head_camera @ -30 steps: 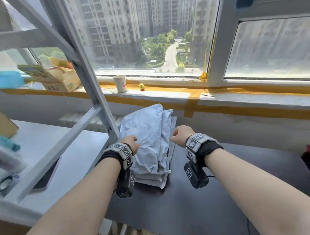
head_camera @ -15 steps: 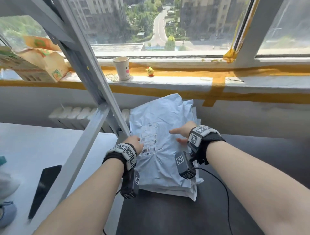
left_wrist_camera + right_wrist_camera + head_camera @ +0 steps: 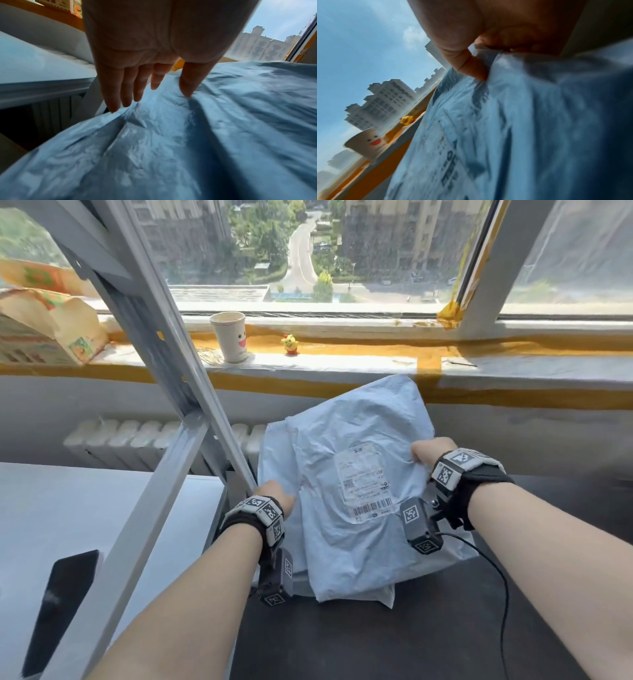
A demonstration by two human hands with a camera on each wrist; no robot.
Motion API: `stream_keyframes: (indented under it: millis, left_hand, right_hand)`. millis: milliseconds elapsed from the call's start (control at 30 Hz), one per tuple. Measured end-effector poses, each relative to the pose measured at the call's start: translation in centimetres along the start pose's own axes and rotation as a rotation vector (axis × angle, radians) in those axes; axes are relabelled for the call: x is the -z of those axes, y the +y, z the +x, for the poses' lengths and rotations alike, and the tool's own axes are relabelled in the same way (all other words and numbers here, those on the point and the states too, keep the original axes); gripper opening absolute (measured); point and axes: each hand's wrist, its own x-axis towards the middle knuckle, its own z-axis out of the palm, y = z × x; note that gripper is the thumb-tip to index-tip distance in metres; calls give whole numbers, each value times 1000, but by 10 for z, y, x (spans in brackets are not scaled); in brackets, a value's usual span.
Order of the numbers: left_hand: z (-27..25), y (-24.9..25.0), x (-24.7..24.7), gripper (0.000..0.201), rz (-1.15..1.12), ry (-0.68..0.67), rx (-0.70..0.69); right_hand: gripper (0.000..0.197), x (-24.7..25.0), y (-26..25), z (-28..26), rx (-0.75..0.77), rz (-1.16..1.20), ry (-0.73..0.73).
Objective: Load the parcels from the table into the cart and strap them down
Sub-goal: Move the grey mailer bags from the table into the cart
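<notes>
On the dark table, top pale-blue crinkled plastic mailer parcel held by opposite edges for lifting; right hand pinches its edge; left hand fingers straight, pressing.

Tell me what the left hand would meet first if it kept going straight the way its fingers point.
The left hand points forward along the top parcel; its fingers already touch the crumpled plastic. Past the parcel's far edge, probably the wall below the windowsill, though depth is unclear.
</notes>
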Motion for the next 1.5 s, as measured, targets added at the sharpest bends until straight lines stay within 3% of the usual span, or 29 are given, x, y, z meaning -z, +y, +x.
stream_keyframes:
  millis: [100, 167, 300, 367, 433, 533, 633, 733, 800, 900, 1000, 1200, 1500]
  left_hand:
    - [3, 2, -11, 61, -41, -33, 50]
    - [5, 3, -16, 78, -66, -37, 76]
    - [4, 11, -19, 95, -103, 22, 84]
    - [3, 18, -17, 90, -130, 46, 92]
    - [-1, 25, -13, 72, -129, 38, 63]
    - [-7, 34, -12, 52, -91, 0, -36]
    - [-16, 45, -12, 11, -22, 12, -114]
    - [-29, 61, -12, 12, 1, 32, -155]
    - [-38, 77, -17, 23, -63, 43, -171]
    - [-60, 106, -27, 23, -184, 61, -214]
    - [-83, 136, -35, 24, -206, 185, -290]
    - [-166, 227, -68, 27, -82, 341, -538]
    - [-282, 368, -150, 28, -123, 300, -797]
  right_hand:
    - [11, 14, 24, 9, -80, -104, 34]
    - [20, 19, 36, 12, -114, -175, 25]
    - [14, 24, 49, 11, -110, -235, 30]
    - [18, 26, 54, 7, -113, -248, 27]
    - [32, 28, 61, 9, -98, -232, 18]
    - [36, 32, 71, 9, -94, -142, 57]
    - [34, 43, 84, 6, -75, -60, 90]
    - [33, 58, 103, 5, -10, 47, 116]
    - [32, 71, 120, 1, 33, 98, 153]
    - [26, 97, 149, -9, 96, 165, 255]
    - [20, 123, 180, -18, 120, 212, 331]
    - [27, 198, 287, -58, 74, 301, 502]
    - [29, 294, 453, -117, -59, 443, 712]
